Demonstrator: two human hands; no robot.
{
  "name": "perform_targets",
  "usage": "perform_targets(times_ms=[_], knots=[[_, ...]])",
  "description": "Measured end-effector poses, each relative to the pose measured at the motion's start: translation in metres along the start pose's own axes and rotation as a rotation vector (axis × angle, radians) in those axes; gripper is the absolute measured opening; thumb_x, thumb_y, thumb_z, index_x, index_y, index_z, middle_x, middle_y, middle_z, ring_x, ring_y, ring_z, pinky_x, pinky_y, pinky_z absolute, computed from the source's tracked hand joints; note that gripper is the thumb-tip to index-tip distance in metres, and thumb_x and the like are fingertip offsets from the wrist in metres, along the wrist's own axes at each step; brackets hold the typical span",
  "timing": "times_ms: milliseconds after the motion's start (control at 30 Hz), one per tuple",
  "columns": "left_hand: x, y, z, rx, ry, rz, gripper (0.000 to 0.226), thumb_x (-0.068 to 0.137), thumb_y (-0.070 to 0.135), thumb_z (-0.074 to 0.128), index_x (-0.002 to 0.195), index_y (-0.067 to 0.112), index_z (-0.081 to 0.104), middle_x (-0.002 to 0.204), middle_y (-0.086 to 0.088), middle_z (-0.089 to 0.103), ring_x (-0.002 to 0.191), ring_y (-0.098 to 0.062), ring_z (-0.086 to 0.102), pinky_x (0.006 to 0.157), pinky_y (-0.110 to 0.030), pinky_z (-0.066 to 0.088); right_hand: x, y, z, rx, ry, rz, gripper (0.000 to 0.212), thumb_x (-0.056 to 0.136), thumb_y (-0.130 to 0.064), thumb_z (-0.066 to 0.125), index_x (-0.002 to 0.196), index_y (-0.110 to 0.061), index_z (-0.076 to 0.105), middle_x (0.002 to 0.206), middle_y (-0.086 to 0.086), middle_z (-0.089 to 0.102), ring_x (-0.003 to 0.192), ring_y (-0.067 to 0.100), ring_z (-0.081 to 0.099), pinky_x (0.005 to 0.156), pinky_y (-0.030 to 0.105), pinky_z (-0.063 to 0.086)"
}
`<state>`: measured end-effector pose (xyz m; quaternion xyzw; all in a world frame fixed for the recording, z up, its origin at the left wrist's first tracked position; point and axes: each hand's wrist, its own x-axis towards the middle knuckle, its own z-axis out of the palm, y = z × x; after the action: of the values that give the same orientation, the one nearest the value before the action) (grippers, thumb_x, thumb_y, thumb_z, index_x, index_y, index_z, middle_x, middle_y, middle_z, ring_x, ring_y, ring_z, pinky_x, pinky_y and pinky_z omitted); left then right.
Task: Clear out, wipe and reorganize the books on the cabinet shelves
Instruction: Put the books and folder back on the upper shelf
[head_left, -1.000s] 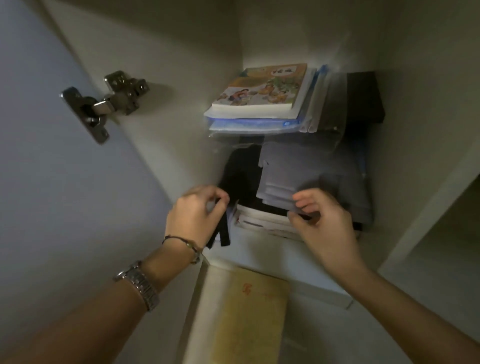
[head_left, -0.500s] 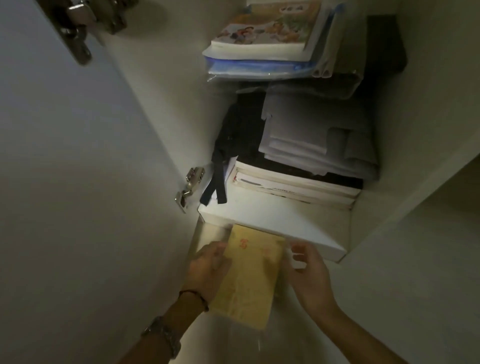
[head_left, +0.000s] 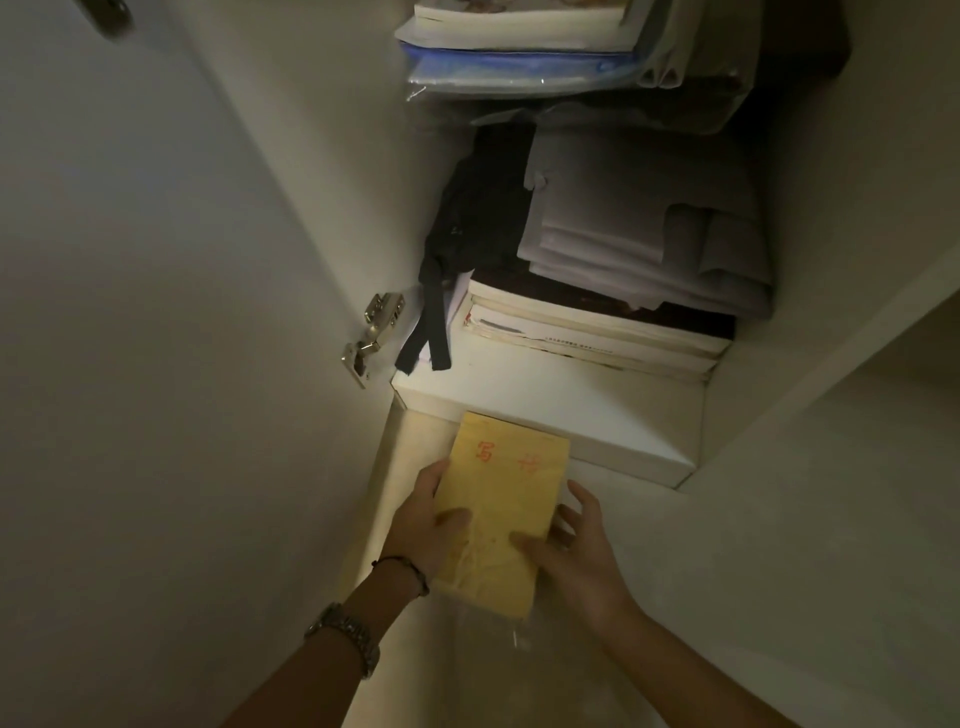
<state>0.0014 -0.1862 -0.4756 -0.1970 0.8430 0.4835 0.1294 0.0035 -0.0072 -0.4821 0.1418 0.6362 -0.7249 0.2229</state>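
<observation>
yellow book with red characters held below the white shelf, left hand gripping its left edge, thumb on the cover, right hand gripping its right edge, stacked books, grey papers and dark cloth on the shelf above

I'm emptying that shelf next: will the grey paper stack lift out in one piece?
Probably not. The paper stack is loose sheets with uneven, folded edges, so it will likely sag and slide apart. It rests on books, so lifting those together may be steadier.
</observation>
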Motion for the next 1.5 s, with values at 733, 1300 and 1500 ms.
perform_targets(times_ms=[733, 1300, 1500], knots=[[-0.019, 0.000, 0.030, 0.074, 0.034, 0.101, 0.068, 0.088, 0.016, 0.060, 0.146, 0.023, 0.025, 0.129, 0.001, 0.050, 0.113, -0.015, 0.050, 0.088, -0.024, 0.043, -0.010, 0.012, -0.016, 0.085, 0.064, -0.027, 0.070, 0.079, 0.010, 0.067, 0.128, -0.032, 0.038, 0.110, -0.009, 0.060, 0.097, 0.004, 0.060, 0.064, 0.019, 0.055], [-0.028, 0.007, 0.039, -0.065, -0.022, 0.068, 0.070, 0.087, 0.013, 0.062, 0.145, 0.022, 0.024, 0.134, 0.012, 0.037, 0.123, -0.006, 0.038, 0.093, -0.016, 0.038, -0.023, 0.009, -0.019, 0.010, 0.158, -0.163, 0.065, 0.082, 0.001, 0.068, 0.128, -0.035, 0.039, 0.113, -0.018, 0.055, 0.100, -0.004, 0.057, 0.071, 0.013, 0.052], [-0.027, 0.010, 0.039, -0.140, -0.024, 0.017, 0.068, 0.088, 0.014, 0.061, 0.144, 0.025, 0.025, 0.114, 0.029, 0.038, 0.109, 0.000, 0.045, 0.076, -0.007, 0.041, -0.023, -0.001, -0.018, 0.069, 0.152, -0.137, 0.060, 0.082, 0.004, 0.067, 0.126, -0.027, 0.041, 0.107, -0.012, 0.055, 0.092, 0.002, 0.057, 0.061, 0.010, 0.050]])
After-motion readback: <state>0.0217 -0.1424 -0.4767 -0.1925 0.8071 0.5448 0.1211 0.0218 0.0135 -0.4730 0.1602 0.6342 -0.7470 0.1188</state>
